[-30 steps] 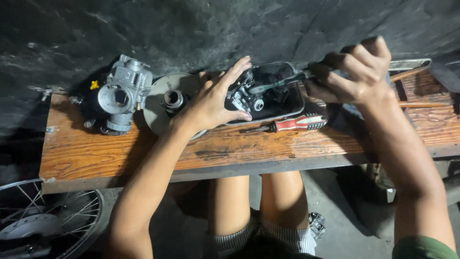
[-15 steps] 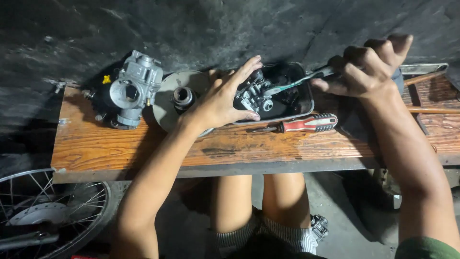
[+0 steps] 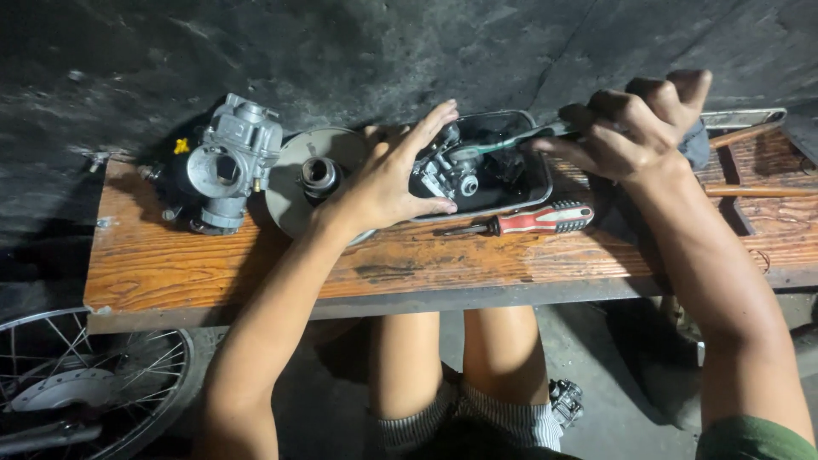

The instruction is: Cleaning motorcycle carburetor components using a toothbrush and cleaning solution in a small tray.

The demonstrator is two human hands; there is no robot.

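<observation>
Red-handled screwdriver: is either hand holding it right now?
No: the red-handled screwdriver lies free on the wooden bench, in front of the black tray, with both hands up at the tray.

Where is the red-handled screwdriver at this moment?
In the head view the red-handled screwdriver lies flat on the wooden bench, just in front of the dark tray, between the two hands.
</observation>
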